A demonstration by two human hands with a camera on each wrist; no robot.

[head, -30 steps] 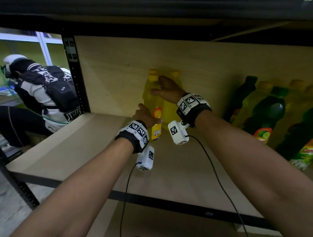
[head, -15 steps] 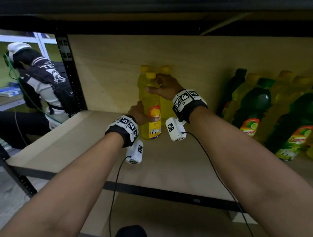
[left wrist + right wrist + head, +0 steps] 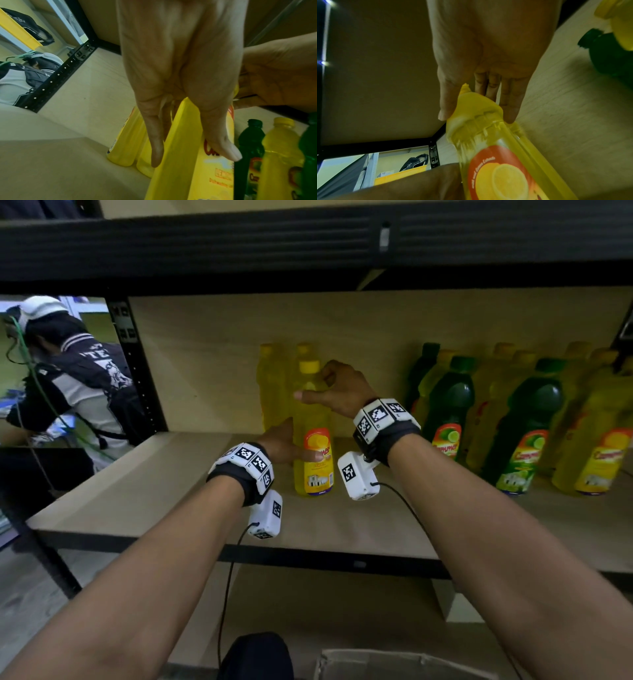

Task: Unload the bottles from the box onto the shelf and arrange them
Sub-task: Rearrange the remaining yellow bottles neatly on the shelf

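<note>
**Both hands on one yellow bottle, standing on the shelf**

Nearest, at the head view's bottom edge: rim of the box (image 3: 394, 660), contents hidden. Further in, the wooden shelf (image 3: 144, 491). Front yellow bottle (image 3: 313, 436) stands upright on it. Left hand (image 3: 282, 445) grips the bottle low, thumb across the orange label; the left wrist view adds the fingers (image 3: 155, 142) going round the far side. Right hand (image 3: 337, 393) holds the bottle's shoulder just below the cap; the right wrist view shows the thumb on one side and fingers on the other. Behind, two more yellow bottles (image 3: 272, 385) near the back panel. Farther right, a row of green and yellow bottles (image 3: 527, 419). Past the shelf post at left, another person (image 3: 82, 378), back turned.
</note>
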